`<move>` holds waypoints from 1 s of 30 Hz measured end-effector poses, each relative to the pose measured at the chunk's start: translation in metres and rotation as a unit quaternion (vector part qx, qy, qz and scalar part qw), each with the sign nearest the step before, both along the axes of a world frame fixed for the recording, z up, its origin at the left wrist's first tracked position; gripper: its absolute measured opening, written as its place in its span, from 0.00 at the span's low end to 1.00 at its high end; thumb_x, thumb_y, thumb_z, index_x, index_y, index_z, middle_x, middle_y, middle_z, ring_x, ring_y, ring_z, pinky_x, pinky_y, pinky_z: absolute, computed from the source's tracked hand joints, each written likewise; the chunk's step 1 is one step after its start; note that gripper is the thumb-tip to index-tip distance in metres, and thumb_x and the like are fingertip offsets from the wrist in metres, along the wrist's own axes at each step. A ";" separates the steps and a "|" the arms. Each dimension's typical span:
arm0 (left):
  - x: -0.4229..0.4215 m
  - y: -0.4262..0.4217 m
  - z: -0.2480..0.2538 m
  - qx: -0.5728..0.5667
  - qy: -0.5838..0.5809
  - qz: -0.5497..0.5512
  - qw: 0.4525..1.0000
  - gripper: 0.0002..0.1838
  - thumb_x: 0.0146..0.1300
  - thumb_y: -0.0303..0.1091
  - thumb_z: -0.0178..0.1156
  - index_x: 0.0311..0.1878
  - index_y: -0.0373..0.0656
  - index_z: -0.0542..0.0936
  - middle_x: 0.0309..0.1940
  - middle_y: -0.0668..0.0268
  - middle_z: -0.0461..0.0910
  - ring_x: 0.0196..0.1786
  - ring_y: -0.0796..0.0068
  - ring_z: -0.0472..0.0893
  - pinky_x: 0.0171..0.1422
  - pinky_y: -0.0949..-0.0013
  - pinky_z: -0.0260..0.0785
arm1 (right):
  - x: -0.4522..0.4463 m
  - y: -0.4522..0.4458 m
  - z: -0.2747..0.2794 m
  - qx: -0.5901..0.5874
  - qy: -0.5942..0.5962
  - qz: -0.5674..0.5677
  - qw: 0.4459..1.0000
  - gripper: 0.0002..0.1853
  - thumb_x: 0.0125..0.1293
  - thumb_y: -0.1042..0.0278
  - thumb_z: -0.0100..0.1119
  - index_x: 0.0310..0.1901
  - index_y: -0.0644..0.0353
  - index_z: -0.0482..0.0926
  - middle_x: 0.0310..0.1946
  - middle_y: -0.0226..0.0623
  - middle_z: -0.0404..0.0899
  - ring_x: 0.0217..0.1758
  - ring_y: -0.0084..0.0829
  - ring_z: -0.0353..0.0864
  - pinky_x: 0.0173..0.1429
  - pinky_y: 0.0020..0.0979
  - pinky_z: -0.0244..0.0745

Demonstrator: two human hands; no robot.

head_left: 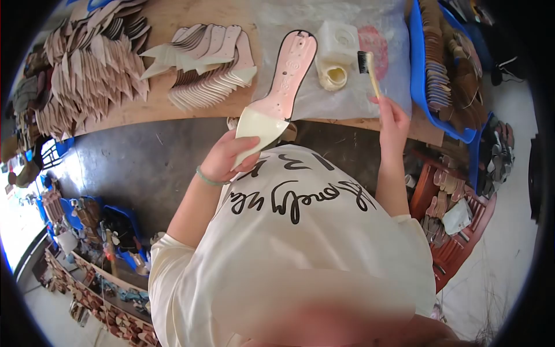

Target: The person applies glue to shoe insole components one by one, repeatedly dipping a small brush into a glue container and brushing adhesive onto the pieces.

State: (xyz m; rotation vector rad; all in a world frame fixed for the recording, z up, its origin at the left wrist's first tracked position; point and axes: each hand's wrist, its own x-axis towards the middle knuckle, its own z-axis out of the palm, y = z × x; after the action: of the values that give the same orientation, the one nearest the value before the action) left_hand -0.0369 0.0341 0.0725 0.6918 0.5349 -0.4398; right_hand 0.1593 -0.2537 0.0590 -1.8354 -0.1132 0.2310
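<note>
My left hand [225, 156] grips the cream-coloured wide end of a pink shoe insole piece [287, 75] with a dark edge. The piece points away from me over the plastic-covered table edge. In my right hand [392, 115] is the light handle of a small brush [371, 72] with black bristles, held up over the plastic sheet. Between the two stands an open jar [333, 76] with a yellowish rim, next to a translucent white container [338, 41]. The brush and the insole piece are apart.
Fanned insole pieces [214, 69] and a large pile of similar pieces [95, 69] lie on the wooden table [159, 110]. A blue tray [422, 87] with shoe parts stands at the right. Below it is a reddish slatted rack [462, 243]. Blue bins [124, 222] stand lower left.
</note>
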 end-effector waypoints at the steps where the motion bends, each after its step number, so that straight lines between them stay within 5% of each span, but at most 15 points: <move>1: -0.001 0.010 0.002 0.004 -0.018 -0.003 1.000 0.12 0.65 0.34 0.52 0.46 0.36 0.73 0.14 0.72 0.65 0.14 0.85 0.59 0.18 0.78 0.49 | -0.010 0.013 0.017 -0.008 -0.004 0.014 1.000 0.12 0.67 0.66 0.60 0.41 0.68 0.83 0.33 0.29 0.83 0.35 0.15 0.73 0.41 0.20 0.66; 7: -0.009 0.063 0.022 0.050 -0.083 -0.008 0.995 0.12 0.66 0.33 0.51 0.48 0.37 0.73 0.16 0.72 0.67 0.16 0.84 0.62 0.19 0.77 0.52 | -0.072 0.129 0.090 -0.100 -0.077 0.191 0.973 0.11 0.66 0.64 0.61 0.37 0.65 0.81 0.17 0.27 0.72 0.21 0.14 0.62 0.24 0.26 0.59; 11: -0.019 0.091 0.028 0.094 -0.083 0.008 0.992 0.10 0.67 0.31 0.50 0.49 0.40 0.72 0.18 0.73 0.68 0.19 0.85 0.64 0.21 0.78 0.56 | -0.108 0.205 0.093 -0.207 -0.162 0.291 0.920 0.09 0.63 0.64 0.62 0.32 0.61 0.78 0.16 0.39 0.67 0.16 0.35 0.66 0.23 0.33 0.60; 12: -0.020 0.098 0.028 0.104 -0.090 0.015 0.990 0.10 0.67 0.31 0.50 0.49 0.39 0.73 0.19 0.73 0.68 0.19 0.85 0.64 0.21 0.78 0.55 | -0.113 0.215 0.086 -0.221 -0.180 0.296 0.912 0.09 0.63 0.63 0.62 0.32 0.61 0.78 0.15 0.39 0.69 0.17 0.40 0.68 0.23 0.36 0.61; 15: -0.028 0.117 0.029 0.121 -0.100 0.039 0.987 0.10 0.67 0.31 0.51 0.47 0.38 0.73 0.21 0.72 0.69 0.19 0.85 0.64 0.20 0.78 0.54 | -0.117 0.237 0.078 -0.252 -0.260 0.264 0.894 0.08 0.63 0.66 0.63 0.36 0.63 0.80 0.15 0.39 0.67 0.16 0.32 0.64 0.23 0.31 0.59; 19: -0.036 0.144 0.031 0.137 -0.107 0.044 0.984 0.07 0.67 0.32 0.50 0.43 0.39 0.73 0.21 0.72 0.70 0.20 0.86 0.65 0.20 0.78 0.53 | -0.109 0.251 0.081 -0.293 -0.354 0.237 0.856 0.10 0.61 0.63 0.64 0.36 0.62 0.81 0.16 0.37 0.73 0.17 0.37 0.73 0.22 0.35 0.63; 23: -0.038 0.165 0.031 0.145 -0.082 0.035 0.985 0.07 0.68 0.34 0.51 0.41 0.40 0.73 0.19 0.72 0.69 0.21 0.87 0.65 0.20 0.79 0.53 | -0.087 0.264 0.099 -0.316 -0.344 0.173 0.867 0.09 0.61 0.64 0.64 0.37 0.60 0.82 0.16 0.38 0.73 0.17 0.36 0.70 0.23 0.34 0.63; 27: -0.046 0.187 0.012 0.191 -0.116 -0.006 0.975 0.07 0.68 0.35 0.52 0.37 0.42 0.73 0.18 0.74 0.69 0.19 0.88 0.64 0.21 0.80 0.53 | -0.057 0.274 0.121 -0.218 -0.306 0.097 0.922 0.11 0.66 0.64 0.62 0.36 0.64 0.81 0.17 0.28 0.66 0.21 0.22 0.63 0.37 0.23 0.70; 29: -0.050 0.206 0.007 0.223 -0.103 0.031 0.969 0.07 0.67 0.36 0.53 0.36 0.44 0.73 0.18 0.76 0.69 0.18 0.88 0.63 0.21 0.79 0.54 | -0.055 0.265 0.129 -0.178 -0.156 0.033 0.971 0.13 0.68 0.68 0.59 0.44 0.71 0.80 0.33 0.26 0.79 0.36 0.15 0.71 0.53 0.19 0.69; 30: -0.057 0.222 0.011 0.258 -0.088 0.084 0.958 0.07 0.67 0.36 0.53 0.35 0.44 0.73 0.17 0.76 0.68 0.18 0.87 0.64 0.21 0.79 0.54 | -0.050 0.257 0.122 -0.117 -0.178 0.042 0.976 0.13 0.68 0.71 0.58 0.47 0.74 0.79 0.42 0.35 0.82 0.46 0.18 0.76 0.56 0.21 0.69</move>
State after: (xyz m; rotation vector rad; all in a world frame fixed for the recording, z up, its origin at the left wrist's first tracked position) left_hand -0.0938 0.2557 0.0834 1.1644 0.5388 -0.0699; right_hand 0.1088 0.0030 0.1812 -2.0943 -0.4301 -0.0307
